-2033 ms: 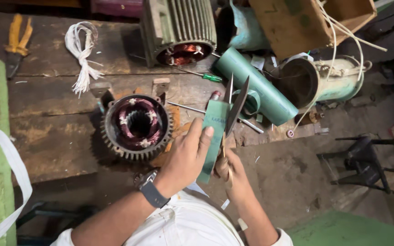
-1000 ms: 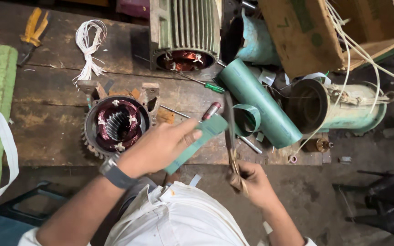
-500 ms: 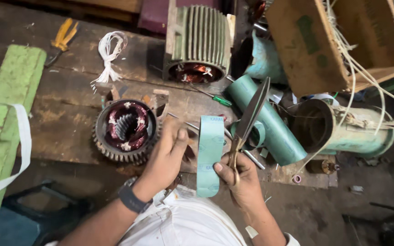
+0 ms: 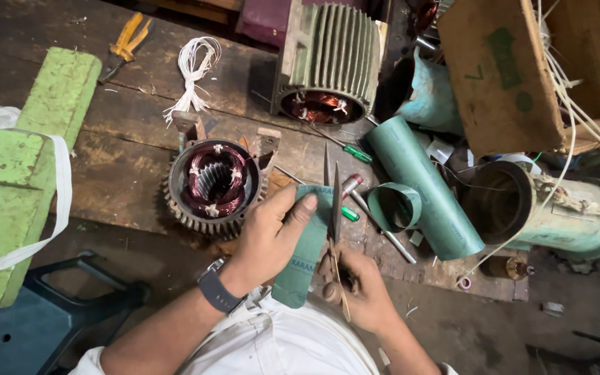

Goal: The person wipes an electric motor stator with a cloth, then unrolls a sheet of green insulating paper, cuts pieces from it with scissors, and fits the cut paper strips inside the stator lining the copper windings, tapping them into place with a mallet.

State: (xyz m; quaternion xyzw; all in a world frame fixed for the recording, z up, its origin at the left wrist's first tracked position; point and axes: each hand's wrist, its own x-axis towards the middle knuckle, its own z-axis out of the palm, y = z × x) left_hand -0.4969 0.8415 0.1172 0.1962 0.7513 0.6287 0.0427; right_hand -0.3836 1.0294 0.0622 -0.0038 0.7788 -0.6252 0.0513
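Note:
My left hand (image 4: pixel 270 232) pinches a strip of green insulation paper (image 4: pixel 305 257) between thumb and fingers. My right hand (image 4: pixel 357 288) grips a pair of scissors (image 4: pixel 332 201) with the blades open and pointing away from me, against the strip's right edge. Just left of my hands sits a finned motor stator (image 4: pixel 213 184) with copper windings, opening upward, on the dark wooden bench (image 4: pixel 126 139). A dark watch is on my left wrist.
A larger finned motor housing (image 4: pixel 328 59) lies behind. A roll of green insulation paper (image 4: pixel 425 187), a curled offcut (image 4: pixel 394 206), screwdrivers (image 4: pixel 345 149), a cylindrical green motor body (image 4: pixel 543 208), a cardboard box (image 4: pixel 515 62), white string (image 4: pixel 192 73), pliers (image 4: pixel 125 42) and a green block (image 4: pixel 19 173) surround them.
The view has shifted and tilted. The scissors have swung from leaning right to pointing straight away, now beside the strip, which my left hand holds closer to the stator.

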